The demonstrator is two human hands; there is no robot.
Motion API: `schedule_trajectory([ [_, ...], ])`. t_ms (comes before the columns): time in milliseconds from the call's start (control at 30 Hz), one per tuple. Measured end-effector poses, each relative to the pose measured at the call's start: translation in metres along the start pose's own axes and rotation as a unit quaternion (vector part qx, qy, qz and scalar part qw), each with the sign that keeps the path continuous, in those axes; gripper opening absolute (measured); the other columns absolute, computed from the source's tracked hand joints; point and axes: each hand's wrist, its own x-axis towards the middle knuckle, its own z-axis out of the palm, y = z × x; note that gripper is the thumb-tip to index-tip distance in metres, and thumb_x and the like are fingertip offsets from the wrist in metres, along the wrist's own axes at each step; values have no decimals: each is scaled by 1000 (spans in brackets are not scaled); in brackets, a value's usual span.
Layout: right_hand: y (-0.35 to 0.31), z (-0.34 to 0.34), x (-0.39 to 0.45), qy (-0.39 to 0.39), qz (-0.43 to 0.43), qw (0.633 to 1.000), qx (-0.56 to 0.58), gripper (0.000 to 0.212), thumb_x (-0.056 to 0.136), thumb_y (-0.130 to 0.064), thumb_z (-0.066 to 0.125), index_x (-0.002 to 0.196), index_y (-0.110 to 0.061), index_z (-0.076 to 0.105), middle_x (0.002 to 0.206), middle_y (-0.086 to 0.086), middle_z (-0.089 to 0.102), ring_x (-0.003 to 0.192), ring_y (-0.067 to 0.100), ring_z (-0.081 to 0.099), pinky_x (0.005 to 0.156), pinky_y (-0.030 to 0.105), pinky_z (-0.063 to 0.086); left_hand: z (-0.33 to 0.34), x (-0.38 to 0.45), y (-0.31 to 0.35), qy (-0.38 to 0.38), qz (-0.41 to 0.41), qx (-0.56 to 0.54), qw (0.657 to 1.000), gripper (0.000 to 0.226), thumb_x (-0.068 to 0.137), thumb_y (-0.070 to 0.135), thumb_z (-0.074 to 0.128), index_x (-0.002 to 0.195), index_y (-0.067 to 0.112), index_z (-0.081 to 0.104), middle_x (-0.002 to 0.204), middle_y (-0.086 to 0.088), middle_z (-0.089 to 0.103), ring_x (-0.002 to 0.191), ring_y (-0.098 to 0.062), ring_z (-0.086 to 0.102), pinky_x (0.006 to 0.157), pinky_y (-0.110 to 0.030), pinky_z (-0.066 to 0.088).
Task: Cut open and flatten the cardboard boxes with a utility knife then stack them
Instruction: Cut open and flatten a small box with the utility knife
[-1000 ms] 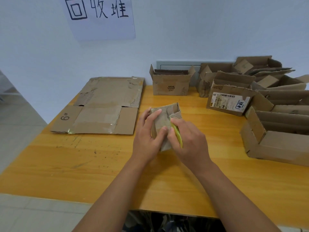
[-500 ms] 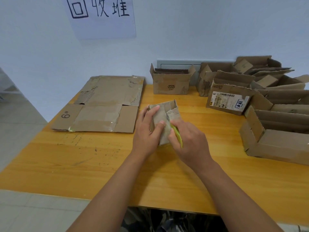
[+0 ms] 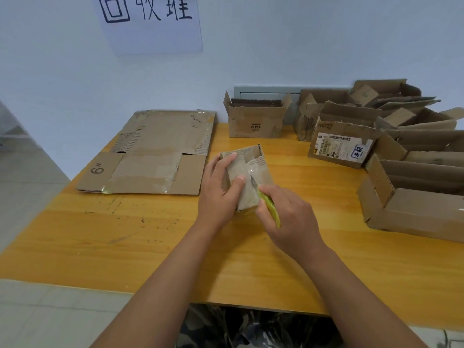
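Small box (image 3: 247, 180) mid-desk (image 3: 130, 234), directly ahead, taped seam running away from the person. Left hand (image 3: 221, 189) grips its left side; right hand (image 3: 288, 217) grips green utility knife (image 3: 268, 205), blade tip on seam, so right is the cutting side.

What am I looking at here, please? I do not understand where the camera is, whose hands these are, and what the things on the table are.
There is no machine here. A person wears one camera on the head, so it looks down at their own two arms. The left hand grips a small cardboard box that stands on the wooden table. The right hand holds a yellow-green utility knife, its blade against the box. On the left lies a flattened sheet of cardboard. At the back and on the right stand open boxes. A paper sign hangs on the wall.
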Motion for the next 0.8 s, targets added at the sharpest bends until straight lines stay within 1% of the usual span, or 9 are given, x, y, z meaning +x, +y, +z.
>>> schedule_trajectory([
  [100, 1, -1, -6, -3, 0, 1000, 0, 29, 91, -23, 50, 107, -5, 67, 87, 9, 69, 73, 28, 66, 55, 40, 55, 0, 0, -1, 0, -1, 0, 1000, 47, 87, 44, 53, 133, 45, 47, 146, 8, 37, 135, -7, 36, 104, -28, 37],
  [333, -1, -4, -22, 6, -6, 1000, -7, 27, 91, -20, 52, 106, -4, 68, 82, 9, 68, 68, 28, 65, 52, 43, 54, 1, 0, 0, 0, -7, 10, 1000, 46, 89, 39, 54, 134, 41, 48, 145, 8, 38, 133, -5, 36, 97, -15, 33],
  [467, -3, -9, -32, 16, -18, 1000, -9, 28, 90, -18, 53, 106, -2, 69, 89, 10, 71, 75, 27, 68, 56, 42, 57, 0, 0, 1, -1, -6, 7, 1000, 46, 89, 38, 55, 135, 41, 48, 144, 8, 39, 132, -5, 37, 97, -17, 35],
  [567, -3, -14, -41, 15, -22, 1000, -15, 28, 90, -18, 54, 107, -2, 70, 88, 9, 71, 74, 26, 69, 57, 40, 57, 0, -1, 2, -5, -6, 11, 1000, 46, 90, 38, 54, 135, 40, 47, 145, 8, 37, 132, -4, 36, 95, -14, 34],
  [633, -3, -18, -43, 11, -18, 1000, -10, 28, 90, -18, 54, 105, -2, 71, 84, 9, 70, 71, 26, 68, 55, 41, 56, -1, -2, 2, -7, -4, 15, 1000, 47, 90, 39, 54, 136, 41, 46, 146, 7, 36, 133, -6, 36, 97, -18, 38],
  [700, -4, -23, -42, 14, -14, 1000, 9, 26, 88, -19, 54, 100, -4, 71, 78, 7, 68, 64, 25, 65, 50, 40, 54, -1, -1, 2, -5, -11, 14, 1000, 47, 90, 41, 54, 135, 45, 44, 145, 8, 37, 132, -8, 37, 100, -29, 43],
  [767, -7, -29, -40, 29, -11, 999, 33, 24, 88, -19, 53, 98, -5, 70, 74, 4, 67, 60, 19, 61, 48, 37, 51, -2, 0, 3, -6, -20, 18, 1000, 47, 89, 43, 54, 135, 47, 43, 145, 9, 37, 132, -9, 38, 102, -35, 45],
  [800, -7, -32, -37, 39, -7, 998, 42, 24, 89, -20, 52, 102, -6, 68, 73, 2, 66, 58, 15, 58, 47, 36, 49, -2, 1, 3, -9, -21, 20, 1000, 48, 88, 43, 54, 135, 48, 43, 146, 10, 36, 133, -9, 37, 103, -37, 45],
])
